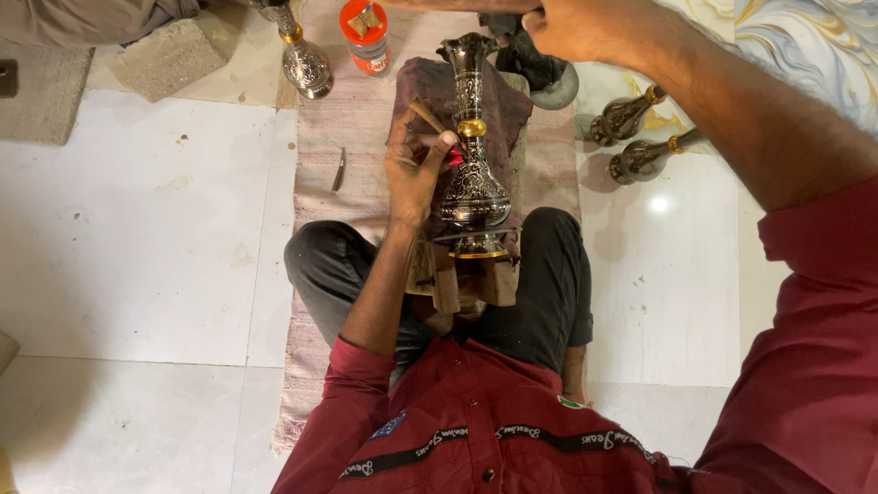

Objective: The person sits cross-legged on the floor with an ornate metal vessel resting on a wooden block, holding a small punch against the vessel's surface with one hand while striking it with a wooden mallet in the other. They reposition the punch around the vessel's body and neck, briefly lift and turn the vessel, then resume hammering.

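Two hands: both at work on one engraved metal vase (471,165).
Vase position: lying along a dark cloth-covered block (425,87) on the person's lap, mouth at the far end, foot at the near end, gold band mid-neck.
Left hand (416,169): closed around a wooden-handled tool (428,119), tip set against the left side of the vase neck.
Right hand (572,27): raised at the far edge of the view, fingers curled; whether it grips anything cannot be told.
Technique: judged best done with the tool hand braced on the vase body, so the tip stays in the pattern and does not skid across the finish.
Left surroundings: small metal blade (339,169) on the woven mat (315,238); another engraved vase (304,59) far left; orange-lidded jar (366,35) beside it.
Right surroundings: two dark vases (640,133) lying on the tiled floor (137,229), well apart from the work.
Obstruction: dark rounded object (544,73) just beside the vase mouth limits room at the far end.
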